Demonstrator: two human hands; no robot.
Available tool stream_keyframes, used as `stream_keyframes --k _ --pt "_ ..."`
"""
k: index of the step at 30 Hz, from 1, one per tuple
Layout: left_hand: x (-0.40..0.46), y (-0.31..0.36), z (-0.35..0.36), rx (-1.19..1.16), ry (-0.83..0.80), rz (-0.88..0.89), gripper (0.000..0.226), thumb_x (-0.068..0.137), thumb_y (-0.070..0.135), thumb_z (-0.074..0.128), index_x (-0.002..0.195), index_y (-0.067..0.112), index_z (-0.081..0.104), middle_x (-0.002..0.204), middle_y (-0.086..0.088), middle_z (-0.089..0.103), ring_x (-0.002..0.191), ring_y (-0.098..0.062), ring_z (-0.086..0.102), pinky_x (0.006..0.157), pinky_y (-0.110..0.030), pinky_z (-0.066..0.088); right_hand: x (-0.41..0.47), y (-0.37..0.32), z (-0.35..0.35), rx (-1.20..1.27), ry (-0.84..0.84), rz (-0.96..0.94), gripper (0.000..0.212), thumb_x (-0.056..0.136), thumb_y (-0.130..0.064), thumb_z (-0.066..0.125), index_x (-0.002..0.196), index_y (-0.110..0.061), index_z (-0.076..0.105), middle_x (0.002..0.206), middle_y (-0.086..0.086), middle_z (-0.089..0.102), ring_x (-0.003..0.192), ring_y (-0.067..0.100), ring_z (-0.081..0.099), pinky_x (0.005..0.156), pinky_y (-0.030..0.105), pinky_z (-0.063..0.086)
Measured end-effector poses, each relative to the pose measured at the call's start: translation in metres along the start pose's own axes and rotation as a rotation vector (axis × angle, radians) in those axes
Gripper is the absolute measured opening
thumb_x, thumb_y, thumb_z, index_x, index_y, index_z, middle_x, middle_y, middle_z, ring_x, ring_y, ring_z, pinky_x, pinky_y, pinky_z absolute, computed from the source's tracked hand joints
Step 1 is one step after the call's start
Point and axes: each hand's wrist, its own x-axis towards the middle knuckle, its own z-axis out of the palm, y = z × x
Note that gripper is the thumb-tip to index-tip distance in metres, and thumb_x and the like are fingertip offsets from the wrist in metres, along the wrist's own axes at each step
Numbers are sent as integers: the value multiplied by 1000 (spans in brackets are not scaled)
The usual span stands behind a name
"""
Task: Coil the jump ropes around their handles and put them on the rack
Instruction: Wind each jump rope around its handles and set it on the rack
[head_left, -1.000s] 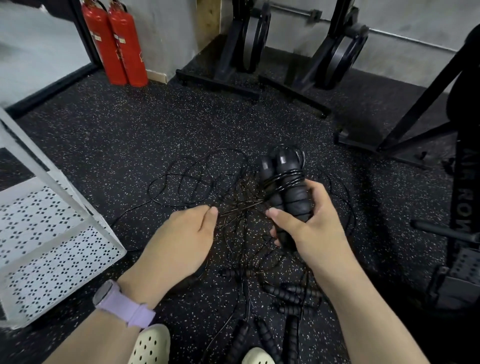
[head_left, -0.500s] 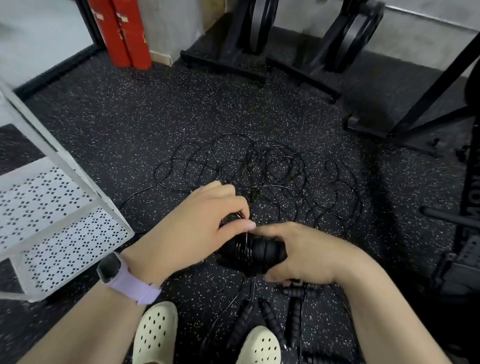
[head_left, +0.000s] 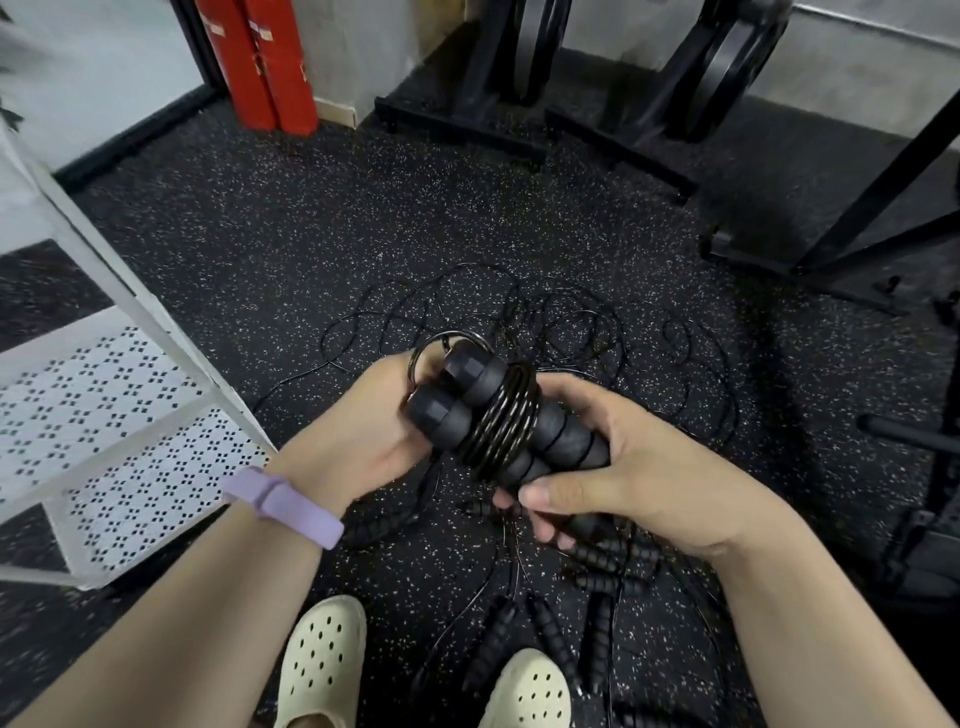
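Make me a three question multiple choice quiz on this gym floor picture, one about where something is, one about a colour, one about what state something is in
1. Where does the white rack stand?
A. at the person's left
B. at the person's right
C. behind the red cylinders

2. What colour is the wristband?
A. green
B. lilac
C. orange

3. What state is the jump rope in the hands?
A. hanging loose
B. coiled round its paired handles
C. lying on the rack

Answers: 1 A, the rack fills the left edge. 2 B, the band on the left wrist is pale purple. 3 B, the left hand and right hand grip handles ringed by cord loops.
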Motion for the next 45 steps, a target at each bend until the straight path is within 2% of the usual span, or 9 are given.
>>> stream_keyframes --k 4,7,13,18,29,33,36,40,45 --pt "-5 4 6 -44 40 -10 33 105 12 38 88 10 66 78 -9 64 68 -17 55 63 -32 37 3 2 5 25 89 -43 98 85 2 77 155 -48 30 101 25 74 76 31 67 67 42 55" --pt "-7 6 12 -15 38 20 47 107 11 31 90 14 75 68 -1 52 53 -9 41 57 -32 15 9 -1 9 -15 111 -123 80 87 4 73 153 -32 44 101 25 72 75 30 66 67 40 56" --pt "1 1 0 6 80 36 39 105 12 34 113 -4 69 94 -15 49 71 -25 38 60 -34 24 15 0 14 9 134 -152 78 89 8 73 152 -29 46 100 25 70 75 31 65 68 42 53" --pt "-1 0 0 73 126 36 32 106 13 34 114 -4 60 71 -11 48 55 -19 39 48 -28 27 17 3 13 6 115 -175 76 87 4 75 150 -27 46 99 20 70 77 32 66 71 43 53" --pt "-7 4 2 631 96 -33 45 110 36 32 73 13 45 48 2 37 38 -17 34 42 -28 34 25 15 12 -106 447 -222 76 88 5 76 145 -37 50 91 2 73 70 23 66 66 35 56" --pt "-10 0 -1 1104 215 82 64 105 57 31 74 5 54 48 5 48 42 -11 45 52 -32 44 25 16 1 -92 645 -205 73 89 2 76 144 -39 50 97 4 74 68 23 67 65 40 57" --pt "-10 -5 -6 1156 253 158 56 104 55 35 78 11 57 58 0 56 51 -14 50 62 -40 51 21 13 -7 -23 782 -206 68 91 5 73 142 -34 52 97 8 73 65 24 65 59 39 57" --pt "-16 -4 -6 1311 228 245 50 104 54 36 72 18 50 56 2 54 51 -10 47 52 -30 39 13 18 -21 -45 1019 -145 66 92 0 73 143 -36 49 102 9 73 62 20 66 60 38 59" --pt "-25 -1 3 1472 52 691 50 106 53 35 64 26 35 58 6 42 57 -11 45 53 -24 35 7 20 -24 -641 906 124 82 91 -10 76 148 -54 37 119 -10 68 84 9 65 77 29 53"
